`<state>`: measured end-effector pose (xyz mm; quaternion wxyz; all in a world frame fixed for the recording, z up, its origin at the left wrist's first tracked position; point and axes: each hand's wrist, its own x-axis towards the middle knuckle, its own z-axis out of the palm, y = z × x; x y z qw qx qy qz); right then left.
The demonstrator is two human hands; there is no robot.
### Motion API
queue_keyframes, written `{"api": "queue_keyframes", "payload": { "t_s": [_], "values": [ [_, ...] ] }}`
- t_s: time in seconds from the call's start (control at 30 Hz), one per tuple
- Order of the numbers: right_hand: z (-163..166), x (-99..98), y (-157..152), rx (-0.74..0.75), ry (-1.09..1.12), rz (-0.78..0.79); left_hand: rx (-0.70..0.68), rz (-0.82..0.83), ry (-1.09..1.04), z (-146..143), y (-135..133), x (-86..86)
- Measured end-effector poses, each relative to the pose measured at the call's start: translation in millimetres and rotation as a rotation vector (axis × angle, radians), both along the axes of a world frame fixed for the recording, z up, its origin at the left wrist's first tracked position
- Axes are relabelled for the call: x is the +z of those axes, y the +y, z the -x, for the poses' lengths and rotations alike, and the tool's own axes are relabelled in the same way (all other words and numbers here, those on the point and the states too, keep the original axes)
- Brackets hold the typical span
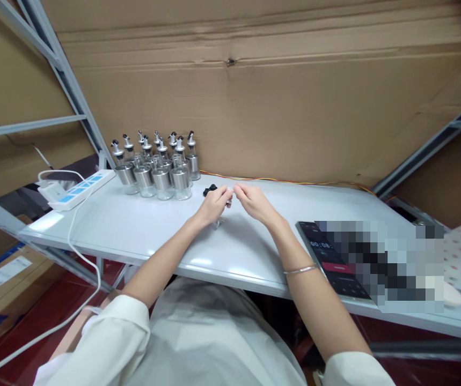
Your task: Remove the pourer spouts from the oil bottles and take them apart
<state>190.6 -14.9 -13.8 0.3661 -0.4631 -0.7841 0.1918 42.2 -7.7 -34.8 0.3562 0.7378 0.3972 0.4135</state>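
Note:
My left hand (214, 205) and my right hand (253, 201) meet over the middle of the white table (141, 225), fingertips pinched together on a small pale item I cannot make out. A small black part (210, 189) lies on the table just beyond my left hand. Behind it stands a cluster of several small glass bottles with metal bands and spout caps (158, 169). My right wrist wears a thin bracelet.
A white and blue power strip (78, 190) with its cable lies at the table's left end. A phone showing a timer (332, 257) rests at the right, beside a blurred patch. Cardboard sheets (278, 91) and metal shelf struts stand behind; a cardboard box (0, 279) is on the floor at left.

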Motion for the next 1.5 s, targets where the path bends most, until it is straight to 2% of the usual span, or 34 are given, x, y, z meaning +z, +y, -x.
{"api": "queue_keyframes", "payload": {
  "t_s": [0.13, 0.23, 0.3, 0.37, 0.67, 0.97, 1.07, 1.2, 1.27, 1.37, 1.5],
  "values": [
    [2.5, 0.2, -1.5, 0.003, 0.003, -0.030, -0.275, 0.461, -0.268, 0.0, -3.7, 9.7],
    [5.0, 2.5, -4.6, -0.044, -0.013, -0.084, -0.467, 0.749, -0.368, 4.7, -7.2, 17.8],
    [6.4, 4.3, -6.3, -0.062, -0.032, -0.120, -0.541, 0.849, -0.391, 7.3, -8.6, 20.2],
    [6.6, 6.1, -7.2, -0.085, -0.056, -0.144, -0.562, 0.868, -0.415, 7.5, -8.9, 19.6],
    [1.4, 12.4, -7.3, -0.182, -0.130, -0.183, -0.413, 0.588, -0.524, -3.5, -3.7, 9.3],
    [-0.8, 7.7, -0.7, -0.171, -0.091, -0.218, -0.285, 0.337, -0.454, -8.9, 2.3, 3.9],
    [-2.3, 6.2, 2.2, -0.192, -0.093, -0.210, -0.236, 0.178, -0.350, -9.1, 6.0, -1.0],
    [-2.4, 4.7, 4.7, -0.194, -0.079, -0.198, -0.052, -0.325, -0.044, -3.8, 5.1, -1.9],
    [-1.3, 4.6, 4.4, -0.176, -0.044, -0.189, 0.010, -0.522, 0.094, -0.4, 3.3, -0.2],
    [0.1, 5.4, 2.8, -0.151, 0.021, -0.175, 0.066, -0.646, 0.213, 2.5, 1.0, 1.8],
    [1.4, 5.2, 2.6, -0.151, 0.101, -0.207, 0.130, -0.605, 0.255, -0.6, -1.8, 1.6]
  ]
}}
